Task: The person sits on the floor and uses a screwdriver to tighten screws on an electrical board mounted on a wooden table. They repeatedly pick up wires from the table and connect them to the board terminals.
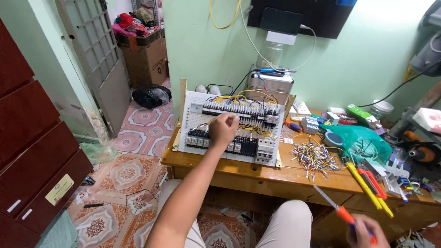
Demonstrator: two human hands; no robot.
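Hands (223, 130) number two, and both are at work. One white control panel (232, 128) leans on the wooden bench (257, 177), carrying two dark rows of terminals joined by yellow and black wires. The left hand is curled nearly shut at the middle of that panel, between the two rows, its fingertips pinched on a wire there; what exactly they grip is too small to tell. The right hand (365, 231) sits low and well apart from the panel, near the person's knee, closed around one screwdriver (337, 209) with an orange handle, its blade pointing up toward the bench edge. Between the two hands lies one heap of short cut wires (314, 157). Beyond the right hand rest two long yellow tools (367, 186) and one green plastic bag (363, 140).
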